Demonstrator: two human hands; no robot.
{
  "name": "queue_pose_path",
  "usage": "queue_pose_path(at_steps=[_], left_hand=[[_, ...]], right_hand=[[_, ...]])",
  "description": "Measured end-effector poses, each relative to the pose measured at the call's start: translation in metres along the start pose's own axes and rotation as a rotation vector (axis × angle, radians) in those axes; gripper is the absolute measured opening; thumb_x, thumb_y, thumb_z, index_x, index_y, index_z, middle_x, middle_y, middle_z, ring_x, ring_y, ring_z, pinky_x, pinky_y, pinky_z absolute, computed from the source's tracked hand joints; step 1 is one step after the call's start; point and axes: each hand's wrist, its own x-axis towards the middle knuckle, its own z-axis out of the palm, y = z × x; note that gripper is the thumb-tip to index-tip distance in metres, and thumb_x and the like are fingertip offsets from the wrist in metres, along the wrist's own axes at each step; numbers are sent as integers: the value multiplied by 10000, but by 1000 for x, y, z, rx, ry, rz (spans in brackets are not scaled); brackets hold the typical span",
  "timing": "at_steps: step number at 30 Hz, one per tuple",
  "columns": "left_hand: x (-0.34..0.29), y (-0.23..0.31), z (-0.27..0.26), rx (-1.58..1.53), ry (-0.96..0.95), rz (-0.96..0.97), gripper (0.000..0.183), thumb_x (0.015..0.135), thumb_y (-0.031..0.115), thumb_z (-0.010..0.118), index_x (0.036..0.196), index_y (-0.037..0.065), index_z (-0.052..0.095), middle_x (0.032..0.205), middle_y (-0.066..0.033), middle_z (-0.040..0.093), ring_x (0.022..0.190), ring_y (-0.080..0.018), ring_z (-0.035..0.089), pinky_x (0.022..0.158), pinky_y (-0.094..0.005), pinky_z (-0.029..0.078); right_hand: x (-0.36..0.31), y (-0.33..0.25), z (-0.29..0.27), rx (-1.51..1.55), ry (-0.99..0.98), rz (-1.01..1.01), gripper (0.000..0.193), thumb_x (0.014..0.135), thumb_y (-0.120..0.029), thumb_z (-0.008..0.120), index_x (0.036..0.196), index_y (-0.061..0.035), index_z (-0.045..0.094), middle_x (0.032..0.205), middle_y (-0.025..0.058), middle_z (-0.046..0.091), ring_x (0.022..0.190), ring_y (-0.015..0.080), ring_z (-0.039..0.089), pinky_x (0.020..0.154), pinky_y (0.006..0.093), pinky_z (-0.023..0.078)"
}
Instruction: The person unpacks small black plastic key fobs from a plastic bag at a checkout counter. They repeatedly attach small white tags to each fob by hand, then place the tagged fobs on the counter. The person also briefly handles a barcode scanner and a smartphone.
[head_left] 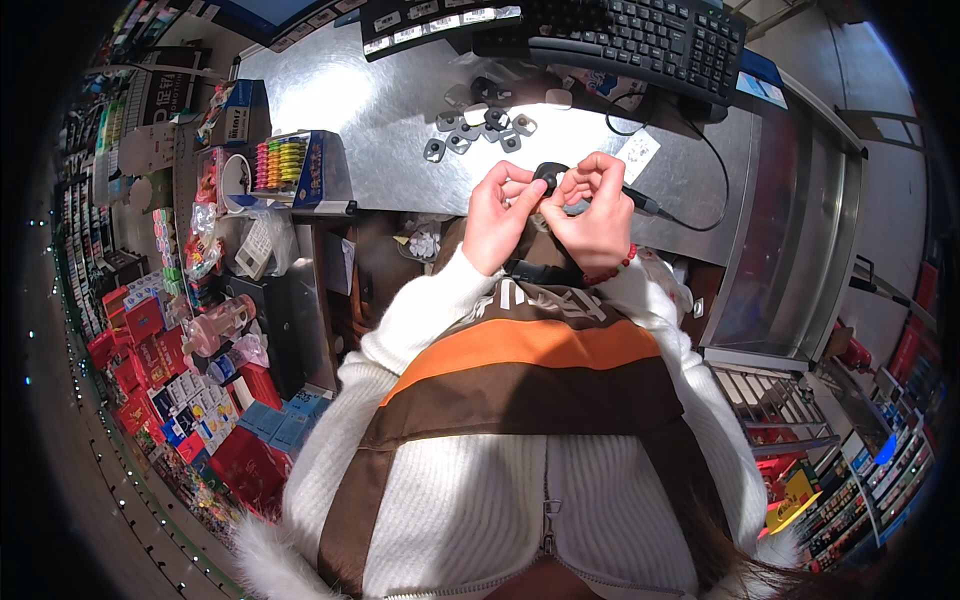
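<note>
Over the front edge of the metal counter, my left hand (495, 222) pinches a small black tag (549, 174) with rounded corners between thumb and fingers. Against the tag's right side, my right hand (597, 212) has its thumb and fingers pressed together; what lies between them is too small to make out. A red beaded bracelet circles my right wrist. Just beyond my hands, several similar black and grey tags (497, 118) lie in a loose group on the counter.
A black keyboard (650, 45) stands at the back. A cable (722, 190) loops over the metal counter (380, 150) beside a white printed label (638, 155). At left sits a display box of colourful rolls (280, 165). Below the counter edge is a container of small pale pieces (424, 243).
</note>
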Motion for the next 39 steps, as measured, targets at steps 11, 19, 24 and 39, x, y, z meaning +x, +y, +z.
queue_pose_path(at_steps=[11,19,24,39], left_hand=[[0,5,0,-50,17,20,94,972,14,630,998,-12,544,964,-127,711,908,-140,695,838,-252,575],[-1,7,2,-54,4,38,83,970,-4,622,998,-12,544,1004,-138,706,948,-156,692,872,-275,575],[0,6,1,-48,-8,9,79,973,-7,614,994,-15,539,1016,-149,706,956,-169,693,878,-291,585],[7,-2,-16,-203,-60,-158,111,988,61,623,1017,-3,538,991,-170,717,918,-223,728,849,-306,599]], right_hand=[[2,-6,-6,65,-34,72,512,823,-53,771,1240,-15,477,851,97,711,759,186,712,709,303,580],[3,-8,-10,157,-82,109,470,835,-31,735,1231,-11,483,842,99,721,757,173,726,688,286,587],[4,-2,-11,166,-95,95,455,817,-19,733,1199,-14,486,790,72,692,719,141,701,680,271,577],[10,8,-32,659,-185,328,489,792,81,698,1193,-24,439,836,66,651,753,114,653,727,262,559]])
